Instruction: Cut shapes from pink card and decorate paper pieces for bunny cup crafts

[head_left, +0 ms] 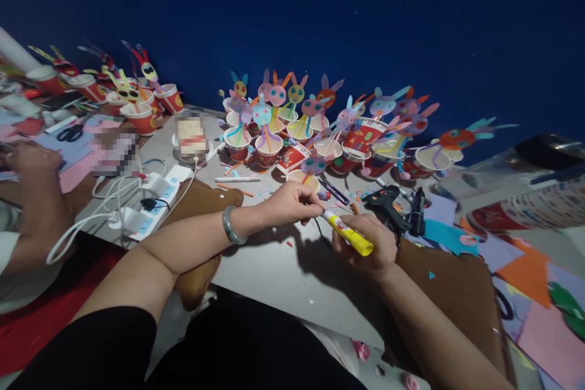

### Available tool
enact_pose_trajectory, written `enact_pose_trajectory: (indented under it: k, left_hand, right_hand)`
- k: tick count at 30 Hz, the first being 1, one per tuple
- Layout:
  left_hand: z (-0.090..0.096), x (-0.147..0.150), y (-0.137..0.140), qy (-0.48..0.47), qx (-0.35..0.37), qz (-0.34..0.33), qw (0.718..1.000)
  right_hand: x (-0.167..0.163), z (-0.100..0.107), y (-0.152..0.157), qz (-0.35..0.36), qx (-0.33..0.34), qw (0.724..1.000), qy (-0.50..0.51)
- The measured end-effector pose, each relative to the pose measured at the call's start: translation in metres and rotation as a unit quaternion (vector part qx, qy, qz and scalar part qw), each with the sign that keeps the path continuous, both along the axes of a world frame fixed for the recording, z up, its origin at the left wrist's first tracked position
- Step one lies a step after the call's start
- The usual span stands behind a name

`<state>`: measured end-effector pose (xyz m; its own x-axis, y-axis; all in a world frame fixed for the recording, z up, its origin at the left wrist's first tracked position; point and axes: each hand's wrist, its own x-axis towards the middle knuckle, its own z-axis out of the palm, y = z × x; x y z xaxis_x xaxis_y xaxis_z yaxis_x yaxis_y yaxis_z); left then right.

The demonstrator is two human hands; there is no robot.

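My right hand (368, 237) is wrapped round a yellow glue stick (350, 234), its white end pointing up and to the left. At that white end, the thumb and fingers of my left hand (295, 202) are pinched together; whatever they hold is too small to make out. A grey-green bangle circles my left wrist. Just beyond my hands stand red paper cups (267, 149) with bent coloured straws and paper rabbit heads, one cup (304, 181) close behind my left hand. Small paper scraps lie on the table (269, 262) beneath.
A black glue gun (388, 204) and black marker (417, 212) lie right of my hands. Coloured paper (525, 271) and a brown cushion (452, 292) are farther right. A power strip (159, 204) with cables is left. A co-worker's arm (39, 195) rests at the far left.
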<state>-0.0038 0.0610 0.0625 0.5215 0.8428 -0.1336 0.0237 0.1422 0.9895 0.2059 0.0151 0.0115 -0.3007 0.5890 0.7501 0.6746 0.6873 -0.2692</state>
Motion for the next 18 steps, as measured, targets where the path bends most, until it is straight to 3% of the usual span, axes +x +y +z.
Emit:
enact_pose_trajectory:
  k: [6, 9, 13, 18]
  left_hand:
    - [-0.003, 0.0, 0.002, 0.011, 0.013, 0.015, 1.0]
    - [-0.004, 0.0, 0.003, 0.011, 0.025, 0.029, 0.999]
    - [-0.005, 0.0, 0.003, 0.016, 0.024, 0.015, 0.999]
    - [-0.006, -0.001, 0.003, 0.012, 0.033, 0.005, 0.999]
  right_hand:
    - [0.0, 0.01, 0.003, -0.056, 0.094, 0.994, 0.012]
    - [-0.004, 0.011, 0.0, -0.006, 0.108, 0.993, 0.041]
    - [-0.01, 0.01, -0.004, 0.037, 0.07, 0.996, 0.03]
    - [-0.006, 0.009, 0.0, -0.02, 0.049, 0.999, 0.013]
